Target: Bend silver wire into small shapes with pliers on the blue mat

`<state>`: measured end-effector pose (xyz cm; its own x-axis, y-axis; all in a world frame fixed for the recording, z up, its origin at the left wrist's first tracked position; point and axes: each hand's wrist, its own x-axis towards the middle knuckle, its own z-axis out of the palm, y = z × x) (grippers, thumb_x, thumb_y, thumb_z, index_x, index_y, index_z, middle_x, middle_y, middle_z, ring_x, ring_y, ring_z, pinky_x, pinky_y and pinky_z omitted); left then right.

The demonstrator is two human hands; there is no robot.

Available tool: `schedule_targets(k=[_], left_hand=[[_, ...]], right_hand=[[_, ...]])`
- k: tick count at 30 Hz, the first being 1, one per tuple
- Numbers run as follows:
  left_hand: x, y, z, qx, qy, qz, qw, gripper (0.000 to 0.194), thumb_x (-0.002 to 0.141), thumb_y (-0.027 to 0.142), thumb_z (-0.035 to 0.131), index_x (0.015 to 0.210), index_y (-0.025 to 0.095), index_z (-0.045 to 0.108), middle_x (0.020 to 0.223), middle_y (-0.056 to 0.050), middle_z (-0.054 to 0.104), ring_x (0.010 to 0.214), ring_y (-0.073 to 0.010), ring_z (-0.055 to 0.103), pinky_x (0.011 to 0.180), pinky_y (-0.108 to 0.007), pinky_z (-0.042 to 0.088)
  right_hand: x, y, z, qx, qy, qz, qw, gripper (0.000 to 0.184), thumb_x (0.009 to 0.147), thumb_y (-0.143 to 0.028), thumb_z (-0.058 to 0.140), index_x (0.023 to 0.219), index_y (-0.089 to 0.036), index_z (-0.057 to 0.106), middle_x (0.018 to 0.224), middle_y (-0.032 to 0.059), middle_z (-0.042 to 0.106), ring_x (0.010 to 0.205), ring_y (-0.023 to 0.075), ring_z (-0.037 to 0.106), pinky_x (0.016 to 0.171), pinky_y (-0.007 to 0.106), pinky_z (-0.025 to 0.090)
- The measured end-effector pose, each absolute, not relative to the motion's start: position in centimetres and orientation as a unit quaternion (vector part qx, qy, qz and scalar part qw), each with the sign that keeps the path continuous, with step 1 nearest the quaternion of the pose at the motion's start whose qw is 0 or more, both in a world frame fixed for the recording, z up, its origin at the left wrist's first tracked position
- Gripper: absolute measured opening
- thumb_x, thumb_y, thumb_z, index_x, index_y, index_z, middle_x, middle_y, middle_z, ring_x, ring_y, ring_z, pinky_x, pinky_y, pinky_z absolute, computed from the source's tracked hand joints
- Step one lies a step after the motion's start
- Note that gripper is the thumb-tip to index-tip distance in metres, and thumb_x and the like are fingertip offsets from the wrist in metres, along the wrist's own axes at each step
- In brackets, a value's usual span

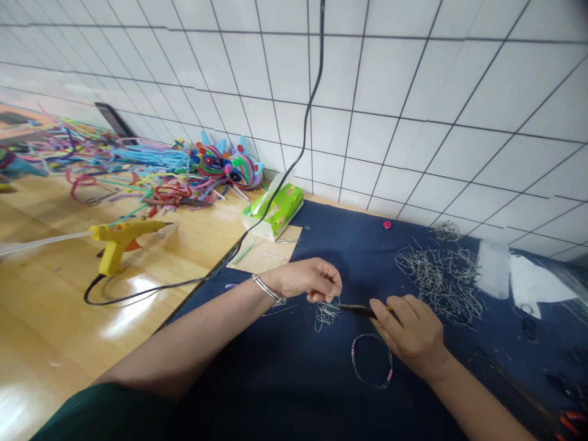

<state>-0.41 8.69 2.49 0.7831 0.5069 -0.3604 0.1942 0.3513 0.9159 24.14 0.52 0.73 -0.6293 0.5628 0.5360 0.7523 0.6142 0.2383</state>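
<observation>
My left hand is closed in a pinch on a thin silvery wire, just above a small loose bundle of looped wire. My right hand is wrapped round a pair of pliers, whose dark jaws point left and meet the wire near my left fingertips. Whether the jaws are tight on the wire is too small to tell. Below the pliers a wire ring with pink bands lies on the dark blue cloth.
A big tangle of wire lies at right, near clear plastic bags. A green tissue pack stands by the tiled wall. On the wooden table are a yellow glue gun, its black cord, and colourful pipe cleaners.
</observation>
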Motion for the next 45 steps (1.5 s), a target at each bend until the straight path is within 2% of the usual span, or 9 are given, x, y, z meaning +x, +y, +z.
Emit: schedule_targets(k=[8, 11, 18, 22, 28, 34, 38, 41, 45], left_hand=[[-0.3, 8.3, 3.0, 0.649, 0.321, 0.117, 0.679, 0.009, 0.075, 0.022, 0.053, 0.075, 0.012, 0.056, 0.063, 0.001, 0.053, 0.049, -0.0053, 0.041, 0.047, -0.018, 0.033], [-0.1, 8.0, 3.7, 0.728, 0.322, 0.12, 0.593, 0.008, 0.077, 0.017, 0.048, 0.074, 0.014, 0.054, 0.066, 0.001, 0.053, 0.055, -0.0072, 0.046, 0.051, -0.019, 0.036], [0.4, 6.4, 5.4, 0.887, 0.315, 0.147, 0.303, 0.017, 0.076, 0.006, 0.039, 0.075, 0.016, 0.054, 0.073, -0.001, 0.055, 0.067, -0.0119, 0.049, 0.064, -0.023, 0.037], [0.6, 5.7, 5.5, 0.917, 0.314, 0.115, 0.218, 0.02, 0.076, 0.005, 0.038, 0.085, 0.016, 0.053, 0.079, -0.004, 0.057, 0.073, -0.015, 0.052, 0.065, -0.025, 0.037], [0.8, 5.2, 5.5, 0.947, 0.287, 0.075, 0.124, 0.018, 0.076, 0.005, 0.04, 0.084, 0.016, 0.052, 0.076, -0.005, 0.057, 0.071, -0.0168, 0.051, 0.064, -0.028, 0.037], [1.0, 4.9, 5.7, 0.956, 0.271, 0.065, 0.092, 0.017, 0.076, 0.005, 0.039, 0.081, 0.016, 0.051, 0.073, -0.004, 0.056, 0.068, -0.0163, 0.05, 0.061, -0.028, 0.036], [0.8, 4.9, 5.8, 0.952, 0.276, 0.073, 0.108, 0.017, 0.076, 0.005, 0.04, 0.081, 0.016, 0.052, 0.073, -0.005, 0.056, 0.069, -0.016, 0.05, 0.061, -0.027, 0.036], [0.6, 5.4, 5.7, 0.931, 0.308, 0.108, 0.166, 0.017, 0.078, 0.008, 0.039, 0.084, 0.016, 0.053, 0.076, -0.004, 0.057, 0.07, -0.0146, 0.052, 0.063, -0.025, 0.037], [0.3, 6.6, 5.3, 0.875, 0.349, 0.151, 0.3, 0.014, 0.08, 0.012, 0.04, 0.075, 0.015, 0.053, 0.07, 0.0, 0.056, 0.064, -0.0099, 0.05, 0.06, -0.021, 0.037]], right_hand=[[24.2, 0.5, 0.8, -0.374, -0.881, -0.224, 0.184, 0.02, 0.078, -0.024, 0.059, 0.098, -0.021, 0.059, 0.071, 0.0014, 0.056, 0.067, 0.0128, 0.045, 0.061, 0.028, 0.033], [24.1, 0.6, 0.8, -0.38, -0.885, -0.207, 0.173, 0.019, 0.079, -0.027, 0.057, 0.097, -0.02, 0.059, 0.069, 0.0013, 0.053, 0.066, 0.0126, 0.044, 0.06, 0.027, 0.032], [23.8, 0.8, 1.2, -0.407, -0.894, -0.106, 0.153, 0.016, 0.082, -0.03, 0.052, 0.09, -0.019, 0.06, 0.069, 0.0019, 0.051, 0.064, 0.0117, 0.045, 0.057, 0.024, 0.033], [23.9, 0.8, 1.2, -0.42, -0.894, -0.038, 0.149, 0.014, 0.082, -0.03, 0.052, 0.087, -0.019, 0.06, 0.072, 0.002, 0.053, 0.065, 0.0114, 0.048, 0.057, 0.023, 0.034], [23.8, 0.8, 1.3, -0.432, -0.891, 0.039, 0.133, 0.016, 0.081, -0.032, 0.052, 0.088, -0.02, 0.06, 0.073, 0.0011, 0.055, 0.065, 0.0109, 0.051, 0.058, 0.022, 0.037], [24.0, 0.8, 1.3, -0.439, -0.885, 0.086, 0.126, 0.018, 0.081, -0.034, 0.052, 0.091, -0.021, 0.06, 0.073, 0.0002, 0.055, 0.064, 0.0103, 0.053, 0.059, 0.022, 0.039], [24.0, 0.9, 1.1, -0.446, -0.882, 0.093, 0.122, 0.018, 0.081, -0.034, 0.052, 0.092, -0.022, 0.059, 0.076, 0.0001, 0.055, 0.065, 0.0104, 0.052, 0.06, 0.022, 0.039], [23.8, 0.9, 0.9, -0.462, -0.875, 0.054, 0.133, 0.015, 0.082, -0.032, 0.051, 0.089, -0.021, 0.058, 0.078, 0.0017, 0.054, 0.068, 0.0117, 0.051, 0.061, 0.023, 0.039], [23.6, 0.8, 0.5, -0.48, -0.863, -0.021, 0.156, 0.017, 0.082, -0.032, 0.05, 0.091, -0.02, 0.058, 0.079, 0.0039, 0.053, 0.074, 0.0148, 0.049, 0.066, 0.027, 0.038]])
